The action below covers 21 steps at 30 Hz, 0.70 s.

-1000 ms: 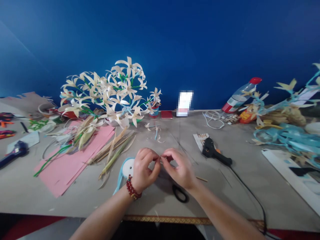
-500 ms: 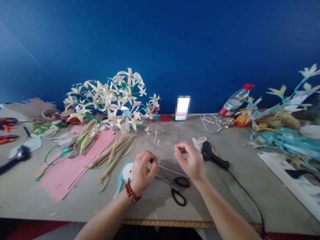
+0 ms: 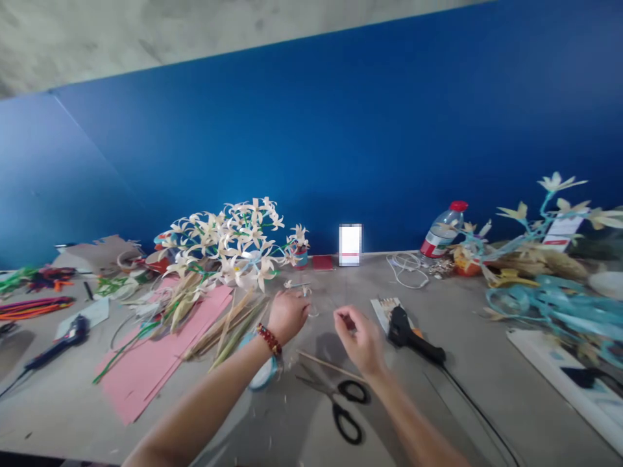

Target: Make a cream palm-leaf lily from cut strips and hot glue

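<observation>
My left hand (image 3: 291,316), a beaded bracelet at its wrist, reaches forward to small pale flower pieces (image 3: 305,289) on the table. Its fingertips are partly hidden, so its grip cannot be told. My right hand (image 3: 361,338) hovers with thumb and forefinger curled together; anything between them is too small to make out. Below the hands lie scissors (image 3: 335,392) with black handles and a thin stick (image 3: 331,365). A roll of light blue tape (image 3: 263,376) sits partly under my left forearm. To the right of my right hand is a black glue gun (image 3: 413,337).
White artificial flowers (image 3: 238,240) stand at the back left, behind pink sheets (image 3: 165,363) and dry husk strips (image 3: 228,324). A lit phone (image 3: 350,246) leans on the blue wall. A bottle (image 3: 442,230), blue ribbons (image 3: 549,305) and a white power strip (image 3: 559,376) occupy the right.
My left hand has moved forward, away from the tape roll to the small flower pieces. My right hand stays curled in about the same place. The view has tilted up.
</observation>
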Available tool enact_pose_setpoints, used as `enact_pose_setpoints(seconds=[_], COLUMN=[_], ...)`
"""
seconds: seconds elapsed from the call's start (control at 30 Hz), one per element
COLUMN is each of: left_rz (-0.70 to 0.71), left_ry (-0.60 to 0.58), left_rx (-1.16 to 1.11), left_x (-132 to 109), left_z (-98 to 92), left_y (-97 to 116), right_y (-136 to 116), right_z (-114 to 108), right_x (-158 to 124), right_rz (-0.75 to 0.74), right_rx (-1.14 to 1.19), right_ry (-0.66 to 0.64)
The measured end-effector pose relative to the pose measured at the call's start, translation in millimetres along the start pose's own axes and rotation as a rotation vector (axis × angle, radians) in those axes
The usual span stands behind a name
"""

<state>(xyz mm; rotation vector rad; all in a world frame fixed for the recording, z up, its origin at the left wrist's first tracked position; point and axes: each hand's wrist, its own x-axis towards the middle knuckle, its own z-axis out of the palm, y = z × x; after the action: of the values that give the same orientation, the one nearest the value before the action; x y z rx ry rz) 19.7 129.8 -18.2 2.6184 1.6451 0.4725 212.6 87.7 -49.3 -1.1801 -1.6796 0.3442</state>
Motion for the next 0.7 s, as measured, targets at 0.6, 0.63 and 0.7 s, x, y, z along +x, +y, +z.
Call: enact_pose_setpoints(seconds=[0.6, 0.63, 0.7], left_rz=[0.079, 0.073, 0.051], left_ry=[-0.027, -0.014, 0.021], left_rx=[-0.031, -0.069, -0.161], left_x=[27, 26, 23], left_z=[35.6, 34.6, 32.3], left_y=[3, 3, 1], right_y=[3, 4, 4], right_z=[-13, -13, -14], right_x=[7, 8, 8], right_rz=[0.022, 0.027, 0.033], right_rx=[-0.001, -0.002, 0.000], right_ry=[0.030, 0.030, 0.023])
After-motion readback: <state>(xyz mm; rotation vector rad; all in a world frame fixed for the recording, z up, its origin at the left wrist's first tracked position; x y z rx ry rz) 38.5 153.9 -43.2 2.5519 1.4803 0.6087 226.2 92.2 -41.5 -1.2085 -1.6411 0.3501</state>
